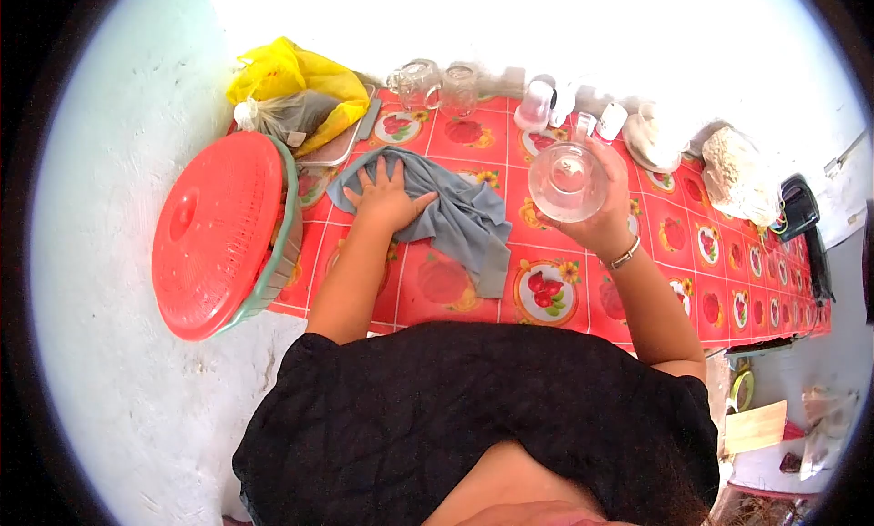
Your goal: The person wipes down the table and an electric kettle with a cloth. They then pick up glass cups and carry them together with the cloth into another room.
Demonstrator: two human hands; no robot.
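My left hand (pixel 387 197) lies flat with spread fingers on a crumpled grey-blue cloth (pixel 460 218), which rests on the table. Raised above the table on the right, a clear glass mug (pixel 566 182) is in the grip of my right hand (pixel 608 203), its round base or opening facing me. The fingers wrap around the mug's right side. Two more glass mugs, a left one (pixel 419 85) and a right one (pixel 458 89), stand at the back of the table by the wall.
A red fruit-patterned tablecloth (pixel 546 294) covers the table. At left is a green basket (pixel 289 244) with a red lid (pixel 218 226), below a yellow plastic bag (pixel 319 80). Along the back stand a pinkish bottle (pixel 534 106), a white bag (pixel 648 139) and a bulky cream bag (pixel 733 176).
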